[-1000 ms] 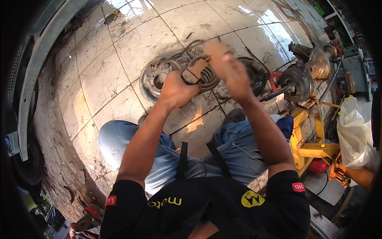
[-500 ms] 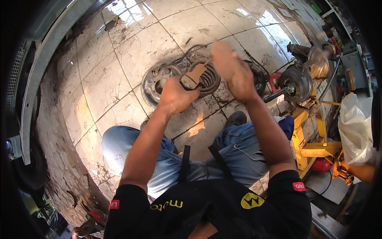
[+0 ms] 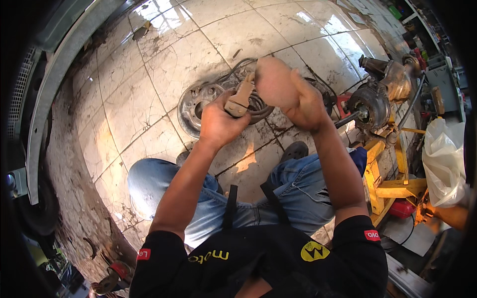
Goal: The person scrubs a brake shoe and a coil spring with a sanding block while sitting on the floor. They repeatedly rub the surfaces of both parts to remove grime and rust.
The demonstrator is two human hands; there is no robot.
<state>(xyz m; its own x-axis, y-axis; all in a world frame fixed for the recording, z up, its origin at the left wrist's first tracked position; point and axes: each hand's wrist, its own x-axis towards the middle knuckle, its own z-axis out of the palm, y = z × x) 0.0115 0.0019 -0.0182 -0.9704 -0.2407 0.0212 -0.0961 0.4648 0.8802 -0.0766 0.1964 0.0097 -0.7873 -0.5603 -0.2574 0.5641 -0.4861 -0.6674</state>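
- Lying on the tiled floor, ahead of the knees: round grey metal plate with a central hole.
- Positioned over the right-hand edge of the plate: left hand, with thumb and fingers closed about the lower end of the tan metal piece.
- Located just right of the plate's central hole, in view: tan metal piece, tilted, with narrow end pointing away from the body and rounded end at the grip.
- Located right of the plate, partly covered by the tan metal piece: dark ribbed ring part; not possible to tell contact from overlap.
- Raised farther right of the plate: right hand, blurred, with fingers beside the narrow end of the tan metal piece; not possible to tell spread from pinch, or contact from a small gap.
- Placed right of the plate, beyond the right hand: dark round part, partly hidden.
- Standing well to the right of the plate: axle assembly with a drum-like body, above a yellow stand.
- Hanging near the yellow stand, farthest right of the plate: white plastic bag.
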